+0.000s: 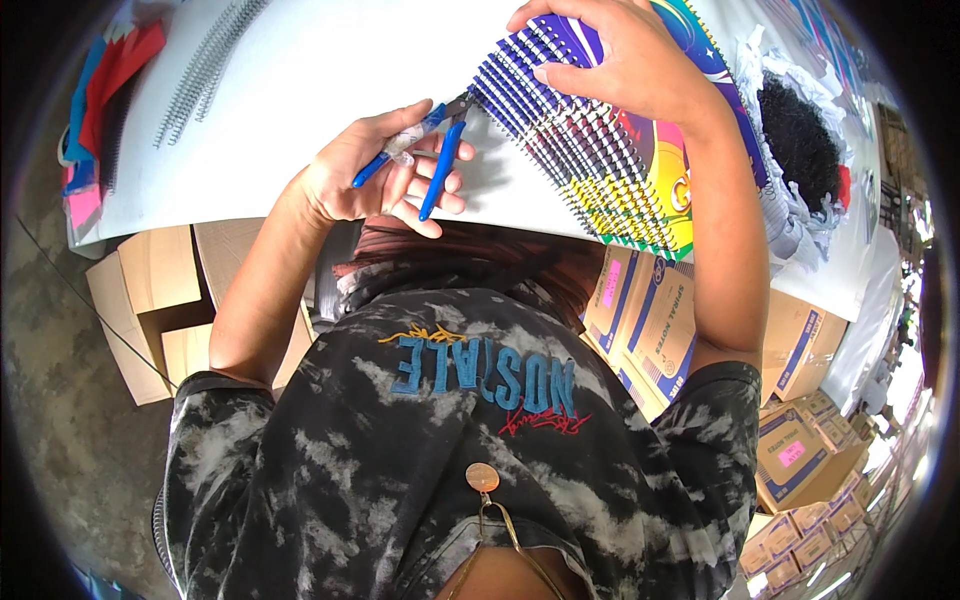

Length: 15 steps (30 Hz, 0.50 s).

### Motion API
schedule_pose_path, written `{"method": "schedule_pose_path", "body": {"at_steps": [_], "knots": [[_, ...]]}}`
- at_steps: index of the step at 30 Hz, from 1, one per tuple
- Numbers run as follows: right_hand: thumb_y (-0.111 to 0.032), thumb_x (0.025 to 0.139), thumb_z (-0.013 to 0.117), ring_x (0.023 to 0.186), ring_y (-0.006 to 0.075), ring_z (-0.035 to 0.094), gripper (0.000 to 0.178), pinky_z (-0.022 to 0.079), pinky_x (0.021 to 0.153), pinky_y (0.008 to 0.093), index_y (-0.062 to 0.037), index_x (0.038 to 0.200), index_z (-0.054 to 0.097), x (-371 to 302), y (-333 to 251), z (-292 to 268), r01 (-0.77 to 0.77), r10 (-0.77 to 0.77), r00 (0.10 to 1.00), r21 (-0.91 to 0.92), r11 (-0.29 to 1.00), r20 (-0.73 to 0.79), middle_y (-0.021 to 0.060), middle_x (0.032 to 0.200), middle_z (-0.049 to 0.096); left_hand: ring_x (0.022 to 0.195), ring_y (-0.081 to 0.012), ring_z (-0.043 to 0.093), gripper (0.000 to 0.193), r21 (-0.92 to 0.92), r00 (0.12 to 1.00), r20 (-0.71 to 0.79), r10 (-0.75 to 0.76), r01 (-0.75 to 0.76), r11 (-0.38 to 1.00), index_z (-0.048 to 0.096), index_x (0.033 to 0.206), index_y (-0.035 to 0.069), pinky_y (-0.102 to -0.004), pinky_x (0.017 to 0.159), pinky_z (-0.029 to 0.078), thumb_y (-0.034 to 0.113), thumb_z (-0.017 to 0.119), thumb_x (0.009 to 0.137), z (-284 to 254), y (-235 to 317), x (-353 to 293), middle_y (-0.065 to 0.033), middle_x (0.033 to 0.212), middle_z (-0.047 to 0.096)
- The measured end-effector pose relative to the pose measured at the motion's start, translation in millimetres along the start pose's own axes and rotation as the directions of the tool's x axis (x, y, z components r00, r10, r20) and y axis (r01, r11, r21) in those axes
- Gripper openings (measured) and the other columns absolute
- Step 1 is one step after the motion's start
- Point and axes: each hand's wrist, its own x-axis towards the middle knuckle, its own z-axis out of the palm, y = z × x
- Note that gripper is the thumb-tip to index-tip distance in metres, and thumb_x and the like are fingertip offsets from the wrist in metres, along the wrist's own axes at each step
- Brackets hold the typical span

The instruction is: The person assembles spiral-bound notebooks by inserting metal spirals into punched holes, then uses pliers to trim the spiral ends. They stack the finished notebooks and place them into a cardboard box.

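My left hand (365, 165) holds a pair of blue-handled wire cutters (442, 170) loosely, with its fingers partly spread. Clear wrapping covers part of one handle. The dark jaws point at the upper left end of the bindings on a fanned stack of spiral notebooks (585, 150), close to the wire ends. Over the far end of that stack lies my right hand (630, 60), thumb and fingers curved around the covers. The covers are purple, yellow and green, and the wire coils show in overlapping rows.
Loose wire coils (205, 75) lie on the white table (300, 60). Red and blue pieces (120, 80) sit at its left end. On the right is a black tangled bundle (800, 140) in crumpled white wrapping. Cardboard boxes (665, 325) stand below the table edge on both sides.
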Motion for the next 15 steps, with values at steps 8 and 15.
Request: {"method": "schedule_pose_path", "body": {"at_steps": [8, 15], "knots": [[-0.025, 0.064, 0.067, 0.103, 0.0268, 0.046, 0.036, 0.026, 0.098, 0.0384, -0.0139, 0.098, 0.062, 1, -3, 0, -0.083, 0.083, 0.996, -0.003, 0.997, 0.044, 0.0092, 0.098, 0.057, 0.055, -0.0151, 0.054, 0.046, 0.807, 0.848, -0.463, 0.257, 0.283, 0.518, 0.054, 0.107, -0.001, -0.0275, 0.048, 0.046, 0.038, 0.031, 0.097, 39, 11, -3, -0.0054, 0.064, 0.049], [-0.023, 0.067, 0.069, 0.101, 0.0237, 0.05, 0.033, 0.027, 0.1, 0.0394, -0.0176, 0.1, 0.063, -4, 24, 21, -0.024, 0.025, 0.999, 0.013, 1.0, -0.041, 0.0029, 0.095, 0.061, 0.094, -0.0376, 0.059, 0.053, 0.879, 0.83, -0.407, 0.381, 0.469, -0.085, 0.045, 0.115, -0.007, -0.0385, 0.085, 0.044, 0.04, 0.038, 0.092, 38, 19, -14, -0.0274, 0.099, 0.06]]}}
